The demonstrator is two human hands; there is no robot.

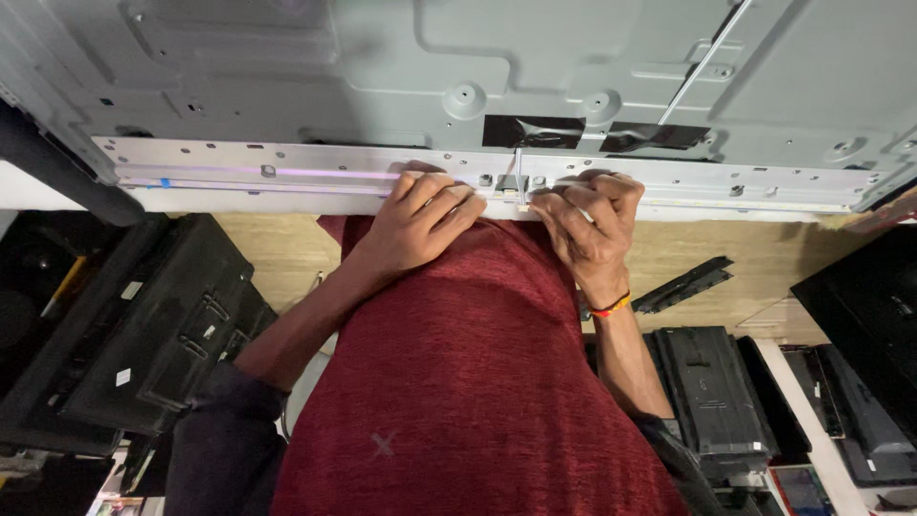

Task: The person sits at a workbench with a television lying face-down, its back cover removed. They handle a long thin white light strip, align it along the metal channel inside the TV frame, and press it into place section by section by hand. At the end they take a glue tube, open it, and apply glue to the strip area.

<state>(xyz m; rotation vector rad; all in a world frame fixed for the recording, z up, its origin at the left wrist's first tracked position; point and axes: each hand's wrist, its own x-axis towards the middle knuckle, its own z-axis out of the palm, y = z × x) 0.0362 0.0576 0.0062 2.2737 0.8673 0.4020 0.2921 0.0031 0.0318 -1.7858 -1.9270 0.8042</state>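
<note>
Plainly, both the left hand (415,225) and the right hand (590,225) curl their fingers (449,199) shut on the grey panel's near edge strip (287,172); black tape patches (532,131) lie just beyond.

Head view: looks steeply down, close above both hands (425,215).
Facing: the grey stamped-metal panel (382,67) lies beyond the knuckles.

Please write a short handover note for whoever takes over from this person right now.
Left hand: fingers curled over the near edge of the metal strip, left of the thin white cable.
Right hand: gripping the same edge, right of the cable.
The strip runs along the grey panel back; black tape sits above the cable.
Done: both hands placed at the strip's middle.
Left: strip still seated on the panel; screws cannot be judged.
</note>
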